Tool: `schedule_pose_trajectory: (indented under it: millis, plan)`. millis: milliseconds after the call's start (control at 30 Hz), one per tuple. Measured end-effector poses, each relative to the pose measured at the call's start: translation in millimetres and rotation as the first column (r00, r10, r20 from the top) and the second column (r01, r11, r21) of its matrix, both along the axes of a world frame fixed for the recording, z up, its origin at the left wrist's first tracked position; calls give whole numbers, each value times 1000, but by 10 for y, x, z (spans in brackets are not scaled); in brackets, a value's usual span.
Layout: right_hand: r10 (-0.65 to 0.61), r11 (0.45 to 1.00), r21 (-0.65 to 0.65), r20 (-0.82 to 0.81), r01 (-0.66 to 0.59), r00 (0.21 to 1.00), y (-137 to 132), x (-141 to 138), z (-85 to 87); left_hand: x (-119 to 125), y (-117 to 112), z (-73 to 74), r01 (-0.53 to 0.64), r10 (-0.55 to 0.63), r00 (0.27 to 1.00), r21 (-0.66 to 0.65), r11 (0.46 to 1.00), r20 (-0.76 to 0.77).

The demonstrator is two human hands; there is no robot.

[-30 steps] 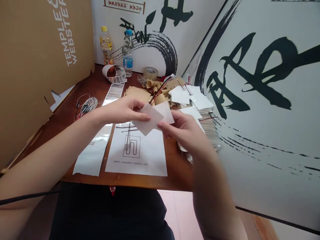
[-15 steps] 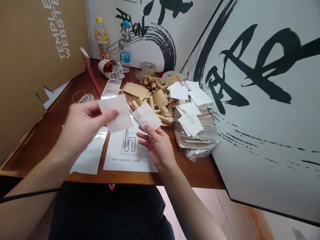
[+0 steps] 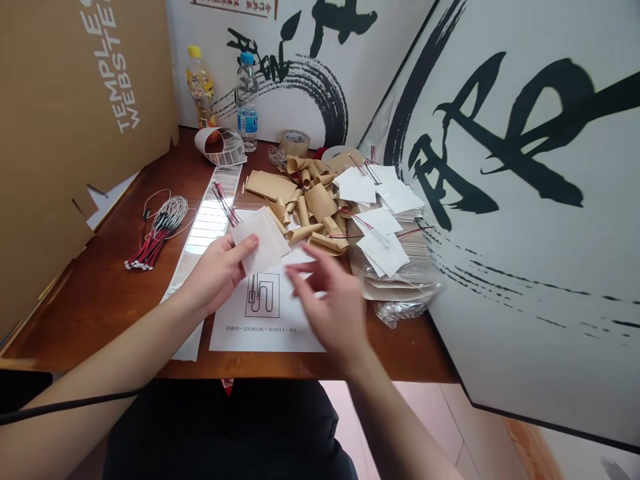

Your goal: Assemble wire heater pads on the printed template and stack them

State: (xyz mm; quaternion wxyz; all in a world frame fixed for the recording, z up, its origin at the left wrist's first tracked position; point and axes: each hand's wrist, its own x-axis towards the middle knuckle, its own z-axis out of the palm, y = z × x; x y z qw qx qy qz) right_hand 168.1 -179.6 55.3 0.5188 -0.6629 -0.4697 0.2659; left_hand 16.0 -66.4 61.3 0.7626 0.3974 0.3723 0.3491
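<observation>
My left hand (image 3: pixel 220 270) is closed on a small stack of thin white square pads (image 3: pixel 265 233), its thumb pressed flat on the top one. Red and dark wires (image 3: pixel 226 205) stick out past the pads' upper left edge. Just right of the stack, my right hand (image 3: pixel 330 300) is slightly blurred, its fingers apart and nothing visible in them. Beneath both hands lies a white printed sheet (image 3: pixel 270 337) with a winding line drawing and the code DRS-206DC-E001-01.
Curled brown paper pieces (image 3: pixel 320 200) are heaped behind the hands. A tall stack of white pads with wires (image 3: pixel 385 247) stands at right. Wires with white connectors (image 3: pixel 160 230) lie left, beside a label strip (image 3: pixel 207 220). Two bottles (image 3: pixel 247 100) and tape (image 3: pixel 295 142) stand behind.
My left hand has moved right and down, bringing its pad together with those my right hand held. The right hand has let go and shifted right; the wires have swung to the upper left.
</observation>
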Motion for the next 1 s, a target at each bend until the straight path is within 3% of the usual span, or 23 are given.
schedule_pose_trajectory:
  millis: [33,67,133,167,233,367,533,667,733,800,833,900,933,1000]
  plan:
    - [-150,987,99,230,130,961,-45,155,4,6,10,17,-6,6,1000,-19,1000,8]
    - [-277,960,165,417,227,866,-82,322,-7,10,18,30,4,-4,1000,-34,999,8]
    - [-362,918,129,656,374,662,-129,651,-65,18,28,47,48,-49,999,-57,997,-8]
    - [-341,901,62,713,430,613,-141,793,-103,24,29,49,69,-70,997,-66,995,-20]
    - [-269,892,-47,745,450,610,-156,998,-175,46,26,45,96,-100,994,-77,992,-44]
    - [-262,902,-23,765,432,589,-183,1137,-219,113,13,42,83,-89,993,-77,994,-75]
    - [-241,912,-51,736,406,633,-166,1167,-144,196,5,91,72,-80,993,-88,993,-82]
    - [-255,912,-63,685,405,682,-133,1162,-38,242,11,81,102,-106,991,-57,993,-86]
    - [-377,895,72,651,441,658,-136,1083,41,267,19,35,131,-134,988,-39,991,-82]
    - [-570,814,261,535,520,624,-147,914,119,295,22,-26,168,-168,981,-12,986,-92]
    - [-606,795,271,415,543,679,-149,798,149,310,20,-56,189,-187,977,6,982,-106]
    - [-411,908,121,70,401,909,-130,537,168,339,4,-100,227,-218,966,49,973,-141]
    - [-281,953,87,-99,290,954,-105,410,154,352,-10,-111,249,-236,960,72,966,-154]
    - [-147,986,41,-266,164,953,-23,204,83,375,-46,-116,286,-266,949,108,952,-167]
